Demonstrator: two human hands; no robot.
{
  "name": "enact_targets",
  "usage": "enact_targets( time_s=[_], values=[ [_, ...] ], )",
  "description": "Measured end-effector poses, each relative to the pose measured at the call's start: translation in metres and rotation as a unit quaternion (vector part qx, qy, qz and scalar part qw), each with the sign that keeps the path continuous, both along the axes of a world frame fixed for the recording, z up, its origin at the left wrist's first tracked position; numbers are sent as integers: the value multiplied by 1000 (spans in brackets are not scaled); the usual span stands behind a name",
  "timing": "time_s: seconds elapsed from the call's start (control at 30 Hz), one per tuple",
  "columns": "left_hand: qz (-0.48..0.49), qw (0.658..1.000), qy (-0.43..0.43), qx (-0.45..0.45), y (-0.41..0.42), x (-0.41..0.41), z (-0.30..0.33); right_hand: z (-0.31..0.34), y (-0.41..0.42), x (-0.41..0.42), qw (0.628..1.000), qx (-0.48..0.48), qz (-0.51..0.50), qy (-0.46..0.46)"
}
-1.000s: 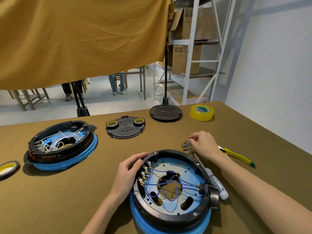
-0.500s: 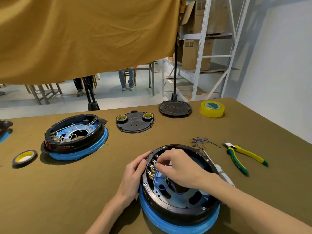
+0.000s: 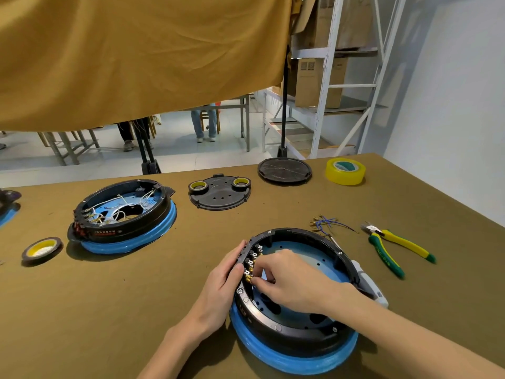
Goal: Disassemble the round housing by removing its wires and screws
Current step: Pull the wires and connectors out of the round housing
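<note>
A round black housing [image 3: 306, 328] on a blue ring lies on the table right in front of me. Brass terminals [image 3: 252, 262] line its inner left wall. My left hand [image 3: 222, 285] grips the housing's outer left rim. My right hand [image 3: 289, 281] reaches inside, its fingertips pinched at the lowest terminal; the wire there is hidden by my fingers. A small bundle of removed blue wires [image 3: 326, 224] lies on the table behind the housing.
Green-yellow pliers [image 3: 393, 246] lie to the right, a white-handled tool [image 3: 369, 283] rests against the housing's right side. A second housing with white wires [image 3: 123, 214] sits left, a black cover plate [image 3: 220, 194], a black disc [image 3: 284, 170] and tape rolls [image 3: 345, 170] behind.
My right hand left the blue wire bundle on the table and moved into the housing, down to the lowest terminal. My left hand stayed on the rim.
</note>
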State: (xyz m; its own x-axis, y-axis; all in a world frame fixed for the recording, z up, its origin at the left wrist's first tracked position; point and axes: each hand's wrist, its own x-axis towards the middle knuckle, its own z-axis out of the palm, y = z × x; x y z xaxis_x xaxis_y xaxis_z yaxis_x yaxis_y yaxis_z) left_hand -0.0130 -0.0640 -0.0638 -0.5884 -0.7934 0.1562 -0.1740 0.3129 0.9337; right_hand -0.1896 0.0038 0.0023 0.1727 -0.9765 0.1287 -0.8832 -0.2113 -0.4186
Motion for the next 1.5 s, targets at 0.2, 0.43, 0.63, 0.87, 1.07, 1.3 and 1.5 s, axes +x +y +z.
enact_targets(
  time_s=[0.2,0.43,0.63,0.87,1.07,1.3,1.5],
  values=[
    [4,1000,-5,8,-3,1,-2,-5,1,-1,1000,20,9,-16],
    [9,1000,-14,-3,-3,1,-3,-9,-2,1,1000,14,-1,-13],
    [8,1000,-17,-4,-4,1,-3,-7,-2,1,1000,6,4,-20],
    [4,1000,-16,-9,-4,2,-3,-7,-2,3,1000,-11,13,5],
    [-3,1000,-17,-6,-3,3,-2,-10,-1,0,1000,-9,23,-9],
    [-5,1000,-18,-2,-1,2,0,-12,-3,-3,999,4,20,-49],
    [-2,1000,-27,-14,0,1,3,-11,-1,-5,998,8,18,-56]
  ],
)
